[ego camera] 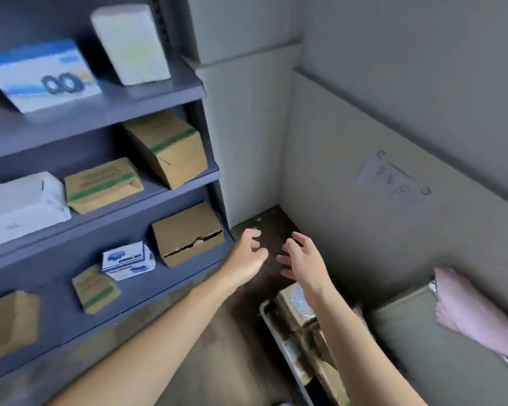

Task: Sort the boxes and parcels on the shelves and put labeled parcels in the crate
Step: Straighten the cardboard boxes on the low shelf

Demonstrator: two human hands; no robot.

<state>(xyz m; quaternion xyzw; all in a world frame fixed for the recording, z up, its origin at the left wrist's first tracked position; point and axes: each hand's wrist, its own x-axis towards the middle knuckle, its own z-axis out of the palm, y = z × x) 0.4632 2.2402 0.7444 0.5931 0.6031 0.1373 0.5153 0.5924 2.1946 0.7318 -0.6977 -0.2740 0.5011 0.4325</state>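
Head view, looking down past the right end of the grey shelves (159, 92). Left hand (244, 256) out in the air just off the right edge of the third shelf down, fingers (254, 233) loosely curled and spread, holding nothing. Right hand (304, 260) just beside it, not touching, fingers (301, 239) spread and nearly straight, likewise holding nothing. Below the right forearm, on the floor, a white-rimmed crate (267, 317) with taped brown parcels (292, 303) inside. Near the right edge of the third shelf, a torn brown box (188, 232); left of that a small blue-and-white box (128, 260) and a flat green-taped parcel (96, 288). One shelf up, two green-taped cartons (166, 149), one at the right edge, and a white parcel (21, 206) toward the left. On the top shelf in view, a white box (131, 43) and a blue-printed box (41, 76). Pink cloth (475, 312) at far right.
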